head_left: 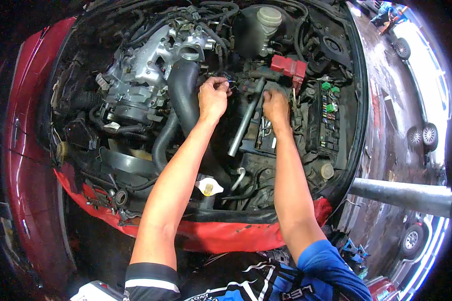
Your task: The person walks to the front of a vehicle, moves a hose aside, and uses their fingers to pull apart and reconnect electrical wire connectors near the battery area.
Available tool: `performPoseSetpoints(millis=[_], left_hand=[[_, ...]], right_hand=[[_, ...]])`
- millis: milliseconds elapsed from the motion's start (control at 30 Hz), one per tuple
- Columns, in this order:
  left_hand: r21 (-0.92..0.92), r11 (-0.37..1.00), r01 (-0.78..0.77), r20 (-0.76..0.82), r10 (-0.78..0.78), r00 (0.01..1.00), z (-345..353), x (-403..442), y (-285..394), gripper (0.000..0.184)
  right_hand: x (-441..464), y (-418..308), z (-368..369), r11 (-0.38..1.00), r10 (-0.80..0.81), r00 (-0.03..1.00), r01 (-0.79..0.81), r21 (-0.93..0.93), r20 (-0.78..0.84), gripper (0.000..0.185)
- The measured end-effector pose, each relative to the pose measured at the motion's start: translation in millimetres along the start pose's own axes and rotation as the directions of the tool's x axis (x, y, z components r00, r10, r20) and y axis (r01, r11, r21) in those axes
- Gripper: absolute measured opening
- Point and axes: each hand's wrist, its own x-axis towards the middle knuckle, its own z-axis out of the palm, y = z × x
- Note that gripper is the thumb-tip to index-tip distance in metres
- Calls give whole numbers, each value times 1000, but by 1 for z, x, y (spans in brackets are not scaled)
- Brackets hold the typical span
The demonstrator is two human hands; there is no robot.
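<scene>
My left hand [214, 99] is over the engine bay beside the thick black intake hose [184, 90]. Its thumb and fingers are pinched together, with a small bluish bit at the tips that is too small to name. To the right, my right hand [276, 108] is closed, its fingers curled down by a dark grey surface; what they grip is hidden. Between the hands a metal pipe [245, 123] lies at a slant. Beneath my right wrist are several metal tools [264, 128] on a black battery-like box [266, 144].
A red plastic cover [289, 68] sits beyond my right hand. An open fuse box [328, 118] is at the right, the silver engine [143, 62] at the left. A radiator cap [209, 187] and red cloth [226, 237] are along the front edge.
</scene>
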Motion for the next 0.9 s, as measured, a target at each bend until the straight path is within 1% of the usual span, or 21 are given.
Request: performPoseSetpoints(millis=[33, 100, 133, 233, 267, 367, 400, 467, 500, 533, 633, 733, 833, 900], left_hand=[[15, 1000, 16, -1, -16, 1000, 0, -1, 4, 17], [134, 991, -2, -9, 3, 1000, -2, -9, 13, 18], [196, 981, -11, -8, 13, 1000, -2, -14, 19, 19], [388, 913, -124, 46, 115, 992, -2, -13, 8, 20], [435, 884, -172, 64, 160, 985, -1, -12, 3, 20], [473, 868, -151, 81, 127, 989, 0, -17, 11, 20], [467, 872, -148, 89, 120, 989, 0, -16, 9, 19], [478, 860, -178, 78, 160, 984, 1, -16, 7, 19], [483, 855, -190, 71, 178, 981, 1, -16, 6, 18], [493, 848, -195, 73, 183, 980, 1, -15, 5, 18], [505, 840, -199, 74, 188, 979, 2, -15, 3, 19], [493, 850, -185, 57, 181, 982, 3, -14, 3, 19], [470, 866, -168, 37, 171, 985, 2, -14, 4, 19], [466, 872, -149, 21, 157, 987, 1, -13, 6, 20]], right_hand=[[7, -6, -2, 993, 14, 1000, -14, 117, 6, 33], [16, -18, -3, 936, 45, 998, -53, 347, 31, 37], [23, -19, 4, 905, -5, 999, -11, 425, 37, 47], [32, -20, 24, 748, -19, 945, -202, 632, 325, 48], [33, -16, 34, 697, -23, 896, -303, 650, 443, 41], [20, -21, 34, 585, -39, 844, -414, 697, 535, 32], [16, -27, 25, 537, -2, 855, -436, 722, 518, 29], [27, -12, 54, 382, -23, 865, -455, 804, 501, 30], [28, -17, 54, 300, -32, 870, -462, 835, 493, 31], [30, -17, 49, 356, 19, 836, -519, 778, 549, 30], [27, -21, 44, 271, -101, 837, -497, 824, 538, 30], [25, -24, 40, 270, -65, 827, -524, 808, 559, 29], [24, -25, 35, 298, 25, 776, -608, 736, 630, 29], [29, -18, 51, 231, 35, 754, -644, 729, 656, 28]])
